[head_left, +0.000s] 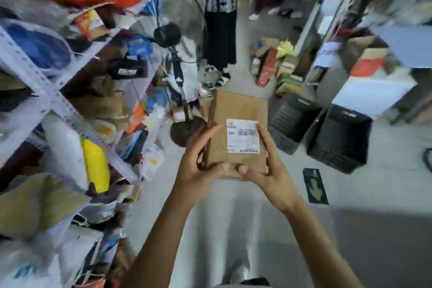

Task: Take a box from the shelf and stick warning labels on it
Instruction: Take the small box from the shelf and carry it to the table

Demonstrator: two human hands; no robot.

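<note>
Hands: both hold the box in mid-air over the aisle floor, clear of the shelf, which stands off to the box's left. Left hand clasps the near-left corner, fingers spread up the left edge, thumb lying across the near end of the top face. Right hand mirrors it at the near-right corner, forefinger reaching up onto the shipping label, thumb beside the left thumb, the two tips just apart.

Head view: box is flat brown cardboard, long axis running away from the body, top face tilted towards the camera. Neither hand is nearer; grip is symmetrical. No warning labels seen on the box or in either hand; where they lie cannot be told. Bare cardboard beyond the shipping label looks like the free area for sticking.

Around the box: fan stand just left of its far end, another person standing beyond it, black crates to its right. Judgement: one hand must release to fetch a label; motion blur limits detail.
</note>
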